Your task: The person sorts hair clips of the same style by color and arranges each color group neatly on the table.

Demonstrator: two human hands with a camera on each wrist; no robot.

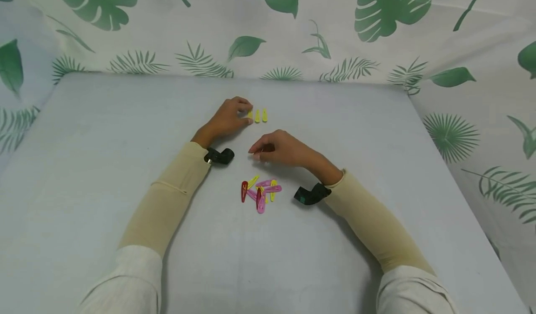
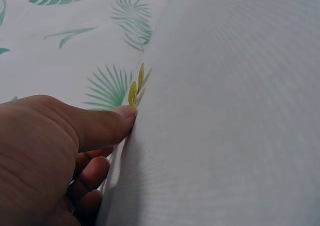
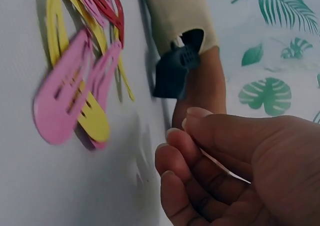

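Note:
Toward the back of the table, my left hand (image 1: 229,116) pinches a yellow hair clip (image 1: 250,114) between thumb and fingers. Just right of it lie two more yellow hair clips, a middle clip (image 1: 257,116) and an end clip (image 1: 264,115), side by side in a row. In the left wrist view the thumb (image 2: 107,126) hides the pinched clip. My right hand (image 1: 286,149) hovers nearer to me, its fingers loosely bent with nothing between them. Below that hand is a loose pile of snap hair clips, with pink clips (image 1: 261,202), red clips (image 1: 244,191) and yellow clips (image 1: 273,190) overlapping.
A pale cloth covers the table (image 1: 104,165). Behind it and on the sides hangs a white curtain (image 1: 326,7) printed with green leaves. Each wrist carries a small black camera, the left camera (image 1: 219,156) and the right camera (image 1: 311,194).

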